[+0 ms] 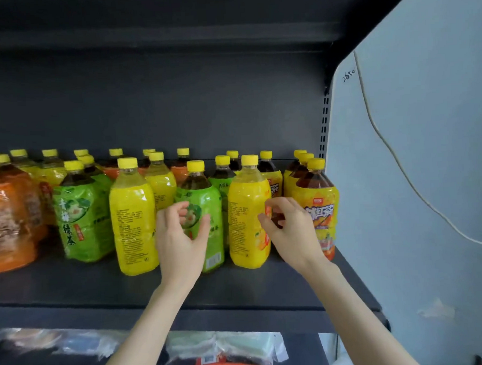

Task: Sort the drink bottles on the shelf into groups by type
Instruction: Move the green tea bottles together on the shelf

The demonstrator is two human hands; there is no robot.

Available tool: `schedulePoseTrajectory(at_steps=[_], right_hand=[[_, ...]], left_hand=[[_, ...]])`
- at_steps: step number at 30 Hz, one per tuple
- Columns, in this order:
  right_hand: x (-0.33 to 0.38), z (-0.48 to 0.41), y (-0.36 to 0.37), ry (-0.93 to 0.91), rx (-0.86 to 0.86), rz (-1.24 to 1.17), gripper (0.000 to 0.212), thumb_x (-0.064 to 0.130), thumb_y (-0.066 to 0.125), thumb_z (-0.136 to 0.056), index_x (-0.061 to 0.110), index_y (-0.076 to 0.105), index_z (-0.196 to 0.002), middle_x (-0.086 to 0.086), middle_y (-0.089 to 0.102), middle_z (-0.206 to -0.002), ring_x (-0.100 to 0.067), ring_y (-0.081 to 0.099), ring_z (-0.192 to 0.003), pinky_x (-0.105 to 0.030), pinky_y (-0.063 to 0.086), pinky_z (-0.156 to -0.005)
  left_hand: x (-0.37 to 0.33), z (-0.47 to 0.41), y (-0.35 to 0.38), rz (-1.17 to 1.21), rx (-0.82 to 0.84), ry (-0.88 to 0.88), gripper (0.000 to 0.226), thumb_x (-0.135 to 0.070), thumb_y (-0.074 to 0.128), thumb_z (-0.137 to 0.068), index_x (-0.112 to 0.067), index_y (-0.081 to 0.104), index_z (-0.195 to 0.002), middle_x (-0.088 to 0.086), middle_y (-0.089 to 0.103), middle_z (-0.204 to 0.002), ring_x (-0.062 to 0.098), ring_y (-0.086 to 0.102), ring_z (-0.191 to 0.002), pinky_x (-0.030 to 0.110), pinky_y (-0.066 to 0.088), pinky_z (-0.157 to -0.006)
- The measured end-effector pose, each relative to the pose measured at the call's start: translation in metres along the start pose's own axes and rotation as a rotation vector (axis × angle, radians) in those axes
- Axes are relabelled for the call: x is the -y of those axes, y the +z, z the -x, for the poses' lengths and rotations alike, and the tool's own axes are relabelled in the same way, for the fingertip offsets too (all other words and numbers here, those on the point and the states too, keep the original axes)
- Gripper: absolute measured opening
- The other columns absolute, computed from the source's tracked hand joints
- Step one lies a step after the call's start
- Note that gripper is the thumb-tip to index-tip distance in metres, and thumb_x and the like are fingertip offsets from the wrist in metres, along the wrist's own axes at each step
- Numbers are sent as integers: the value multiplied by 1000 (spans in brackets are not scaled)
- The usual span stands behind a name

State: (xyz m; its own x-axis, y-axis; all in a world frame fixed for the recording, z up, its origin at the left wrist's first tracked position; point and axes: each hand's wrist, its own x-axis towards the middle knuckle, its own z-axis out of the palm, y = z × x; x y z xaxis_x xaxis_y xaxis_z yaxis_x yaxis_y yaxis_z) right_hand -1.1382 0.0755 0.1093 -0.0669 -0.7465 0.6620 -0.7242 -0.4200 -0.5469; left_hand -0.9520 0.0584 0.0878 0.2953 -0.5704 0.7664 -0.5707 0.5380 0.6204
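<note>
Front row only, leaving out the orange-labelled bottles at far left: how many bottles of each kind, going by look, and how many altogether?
Green-label bottles: 2
All-yellow bottles: 2
Dark-liquid bottle with yellow label: 1
Total: 5

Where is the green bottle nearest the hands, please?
The green bottle stands mid-frame in the head view, at the shelf front, between the left yellow bottle and the right yellow bottle, just behind the left hand.

left hand (pixel 178 238) and right hand (pixel 289 227) half-curled
</note>
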Motion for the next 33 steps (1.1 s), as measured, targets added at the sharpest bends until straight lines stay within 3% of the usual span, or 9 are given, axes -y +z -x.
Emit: schedulePoseTrajectory(at_steps=[3,6,10,12,15,20,26,29,33], right_hand=[[8,-5,21,78,-68,8,55,34,63,-89,13,42,-136,-4,45,-138,-23,41,-125,-34,38,-102],[11,-5,43,201,-76,-149,81,47,62,-87,19,19,-149,-1,29,-153,-19,29,-139,-40,30,-114],[15,-3,66,318,-83,-327,96,70,52,-78,35,1,-151,8,20,-158,-13,24,-143,-44,27,-116],[16,-5,70,343,-106,-292,93,66,53,-82,31,2,-152,6,21,-157,-15,25,-143,-42,27,-116],[14,-8,72,392,-99,-194,102,72,52,-74,25,6,-153,2,22,-154,-21,28,-140,-44,31,-113],[17,-8,79,361,-130,-167,97,71,62,-64,16,35,-139,-2,36,-131,-18,37,-126,-42,37,-108],[27,-7,95,400,-40,-338,100,78,62,-64,31,13,-138,3,43,-134,-18,49,-120,-48,47,-98],[31,-6,105,389,-6,-406,98,78,56,-64,37,9,-139,7,42,-136,-16,48,-122,-46,42,-104],[42,-8,119,372,-27,-468,100,82,50,-65,29,15,-143,4,36,-139,-16,40,-129,-46,37,-109]], left_hand=[[18,-17,-2,25,86,-49,66,-38,70,-79,-9,40,-130,9,41,-124,20,41,-116,27,35,-91],[36,-32,1,170,260,-118,87,-54,65,-74,-17,25,-142,2,33,-141,13,32,-130,29,32,-102],[48,-45,3,392,417,-228,98,-49,69,-71,-23,14,-148,-8,39,-140,6,38,-125,25,33,-101],[53,-49,4,419,433,-238,100,-45,74,-69,-23,16,-147,-9,43,-136,4,42,-119,25,36,-98],[59,-52,4,364,388,-209,108,-59,77,-57,-23,26,-144,-5,46,-136,11,45,-122,32,40,-101],[61,-50,4,275,281,-203,101,-63,80,-50,-18,36,-129,-2,50,-121,14,51,-111,29,45,-88],[63,-52,-2,288,231,-206,98,-48,85,-53,-11,31,-127,-5,53,-107,10,57,-97,7,41,-67],[72,-53,-9,278,194,-172,102,-55,81,-53,-12,29,-130,2,53,-120,15,56,-107,10,44,-74],[82,-54,-21,210,126,-116,109,-71,67,-59,-14,24,-141,5,42,-137,19,43,-125,29,42,-97]])
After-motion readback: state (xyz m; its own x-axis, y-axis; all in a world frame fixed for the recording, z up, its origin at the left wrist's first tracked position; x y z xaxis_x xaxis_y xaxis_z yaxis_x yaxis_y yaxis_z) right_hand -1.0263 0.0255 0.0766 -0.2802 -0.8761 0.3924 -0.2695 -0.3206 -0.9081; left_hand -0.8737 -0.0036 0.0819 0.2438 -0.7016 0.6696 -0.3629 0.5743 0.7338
